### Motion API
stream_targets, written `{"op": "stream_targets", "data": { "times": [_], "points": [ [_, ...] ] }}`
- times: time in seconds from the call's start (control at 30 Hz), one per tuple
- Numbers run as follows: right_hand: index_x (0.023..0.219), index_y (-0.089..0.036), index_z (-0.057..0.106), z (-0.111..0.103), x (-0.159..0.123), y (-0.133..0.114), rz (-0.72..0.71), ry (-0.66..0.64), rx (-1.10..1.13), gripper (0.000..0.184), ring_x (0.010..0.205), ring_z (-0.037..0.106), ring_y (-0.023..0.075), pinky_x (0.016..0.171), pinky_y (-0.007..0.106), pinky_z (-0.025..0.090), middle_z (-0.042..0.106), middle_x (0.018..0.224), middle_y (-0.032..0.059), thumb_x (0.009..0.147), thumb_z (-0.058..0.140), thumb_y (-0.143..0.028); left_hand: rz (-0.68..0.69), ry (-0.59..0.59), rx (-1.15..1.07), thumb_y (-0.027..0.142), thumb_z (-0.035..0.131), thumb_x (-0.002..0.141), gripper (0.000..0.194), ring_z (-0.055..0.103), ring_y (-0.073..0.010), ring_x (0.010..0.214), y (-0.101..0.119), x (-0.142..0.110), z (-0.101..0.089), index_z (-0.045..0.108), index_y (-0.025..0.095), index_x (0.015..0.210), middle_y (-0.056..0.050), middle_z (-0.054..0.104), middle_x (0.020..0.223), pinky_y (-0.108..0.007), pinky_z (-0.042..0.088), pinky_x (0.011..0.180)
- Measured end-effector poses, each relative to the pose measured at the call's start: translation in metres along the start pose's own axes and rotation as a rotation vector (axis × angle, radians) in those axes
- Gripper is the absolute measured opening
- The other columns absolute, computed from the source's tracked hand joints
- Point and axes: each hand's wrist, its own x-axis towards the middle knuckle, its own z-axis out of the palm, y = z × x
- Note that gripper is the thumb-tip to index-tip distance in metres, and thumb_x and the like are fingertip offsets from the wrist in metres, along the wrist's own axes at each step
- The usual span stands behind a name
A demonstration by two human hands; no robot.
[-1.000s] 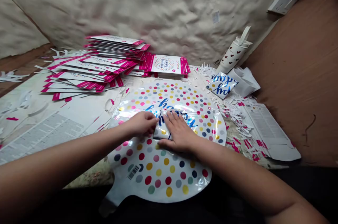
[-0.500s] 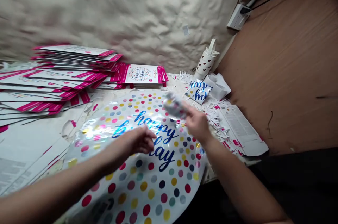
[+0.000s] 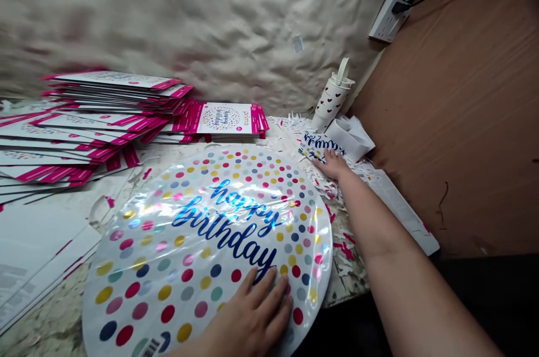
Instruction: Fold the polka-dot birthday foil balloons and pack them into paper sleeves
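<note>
Fingers apart, the left hand (image 3: 252,312) is seemingly steadying a dotted balloon (image 3: 185,245) while the spread right hand (image 3: 334,166) is apparently pressing folded foil (image 3: 315,141).

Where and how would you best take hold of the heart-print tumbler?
Probably around the upper body of the tumbler, coming from the left: that side looks open, while white paper crowds its lower right. The raised loop handle offers a second hold.

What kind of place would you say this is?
Probably a packing bench: pink-edged card sleeves in stacks, a large flat "happy birthday" foil balloon, and white paper scraps strewn over the worktop.
</note>
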Motion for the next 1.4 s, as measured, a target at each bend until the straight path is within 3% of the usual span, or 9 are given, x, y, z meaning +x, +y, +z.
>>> {"op": "stream_targets", "data": {
  "times": [0.17,0.23,0.33,0.47,0.6,0.8,1.1,1.27,1.4],
  "points": [
    [0.142,-0.005,0.018,-0.034,-0.040,-0.023,-0.106,0.140,0.084,0.068,0.137,0.008,0.0314,0.109,0.048,0.012,0.011,0.149,0.0196,0.089,0.038,-0.044,-0.192,-0.106,-0.266,0.017,0.050,0.078,0.015,0.060,-0.0195,0.067,0.020,-0.005,-0.006,0.064,0.016,0.077,-0.008,0.067,0.077,-0.029,0.047,0.058],
    [0.136,-0.012,0.036,-0.040,-0.078,-0.045,-0.236,0.137,0.158,0.051,0.133,0.026,0.0265,0.107,0.042,0.023,0.031,0.144,0.0142,0.092,0.035,-0.038,-0.384,-0.160,-0.534,0.014,0.053,0.074,0.011,0.057,-0.0139,0.064,0.015,-0.004,-0.018,0.062,0.018,0.068,-0.002,0.064,0.073,-0.022,0.044,0.058],
    [0.107,-0.020,0.065,-0.034,-0.148,-0.070,-0.626,-0.309,0.334,0.037,0.100,0.058,0.0195,0.087,0.029,0.044,0.065,0.109,0.0052,0.086,0.046,-0.045,-0.725,-0.253,-0.954,0.027,0.065,0.066,0.011,0.052,-0.0103,0.059,-0.007,-0.001,-0.038,0.060,0.017,0.065,0.003,0.058,0.064,-0.019,0.038,0.054],
    [0.108,-0.019,0.065,-0.015,-0.215,-0.076,-0.879,-0.914,0.480,0.052,0.082,0.061,0.0161,0.073,0.021,0.045,0.068,0.092,0.0011,0.066,0.070,-0.049,-0.807,-0.319,-1.388,0.043,0.068,0.063,0.030,0.041,-0.0075,0.049,-0.035,-0.003,-0.049,0.062,0.015,0.070,0.006,0.050,0.053,-0.019,0.030,0.049],
    [0.110,-0.017,0.063,-0.013,-0.231,-0.078,-0.819,-0.878,0.500,0.047,0.078,0.058,0.0146,0.068,0.020,0.043,0.066,0.090,0.0010,0.075,0.062,-0.047,-0.938,-0.198,-1.459,0.039,0.079,0.045,0.039,0.037,-0.0070,0.044,-0.039,0.000,-0.042,0.049,0.016,0.057,0.007,0.047,0.045,-0.020,0.024,0.044],
    [0.083,-0.014,0.066,-0.010,-0.239,-0.093,-0.692,-0.754,0.527,0.033,0.059,0.046,0.0095,0.053,0.020,0.034,0.054,0.064,-0.0020,0.082,0.051,-0.044,-0.843,-0.209,-1.499,0.039,0.075,0.049,0.037,0.037,-0.0061,0.045,-0.037,0.001,-0.041,0.049,0.016,0.059,0.007,0.046,0.049,-0.020,0.025,0.044],
    [0.072,-0.016,0.056,0.011,-0.246,-0.090,-0.533,-0.811,0.755,0.016,0.060,0.046,0.0091,0.056,0.020,0.036,0.051,0.064,-0.0039,0.070,0.065,-0.029,-0.772,-0.076,-1.056,0.023,0.063,0.062,0.020,0.049,-0.0131,0.062,-0.014,0.001,-0.049,0.049,0.018,0.076,0.004,0.052,0.066,-0.022,0.036,0.055],
    [0.070,-0.016,0.055,0.021,-0.257,-0.079,-0.348,-0.752,1.002,0.025,0.056,0.043,0.0091,0.051,0.021,0.035,0.047,0.062,-0.0031,0.076,0.059,-0.039,-0.645,-0.142,-0.361,0.010,0.043,0.073,0.044,0.056,-0.0229,0.097,0.012,-0.075,-0.050,0.045,0.017,0.117,-0.011,0.059,0.109,-0.033,0.043,0.082],
    [0.070,-0.016,0.057,0.030,-0.265,-0.068,-0.376,-0.653,1.141,0.021,0.066,0.047,0.0110,0.062,0.023,0.037,0.051,0.070,-0.0011,0.077,0.061,-0.036,-0.813,-0.049,-0.159,0.015,0.041,0.076,0.030,0.057,-0.0234,0.096,0.011,-0.138,-0.057,0.057,0.020,0.101,-0.009,0.061,0.104,-0.033,0.045,0.081]
  ]
}}
